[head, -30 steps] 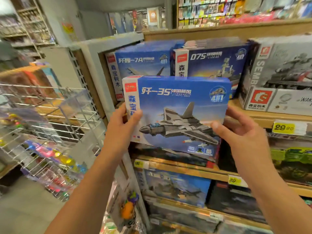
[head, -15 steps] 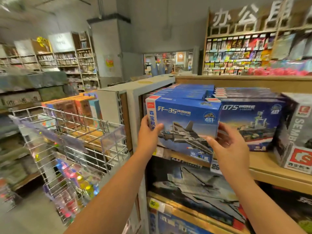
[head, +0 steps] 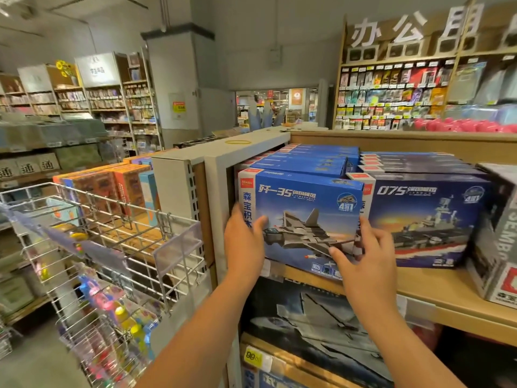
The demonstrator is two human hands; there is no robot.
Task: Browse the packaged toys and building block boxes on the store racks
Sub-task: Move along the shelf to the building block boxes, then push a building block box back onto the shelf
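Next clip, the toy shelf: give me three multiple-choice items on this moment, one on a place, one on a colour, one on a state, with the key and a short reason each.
1. Where is the fighter jet box?
A. In the wire rack
B. On the wooden shelf, left of the warship box
C. On the floor

2. What is the main colour of the fighter jet box?
A. Blue
B. Orange
C. Green

3. What are the hands doing?
A. Both hang idle
B. Only the right hand touches the box
C. The left hand and right hand hold the box at its two sides

Key: 1 B, its bottom edge meets the shelf board beside the warship box. 2 A, the front and top are blue. 3 C, a thumb of each hand lies on the front while the fingers reach round the sides.
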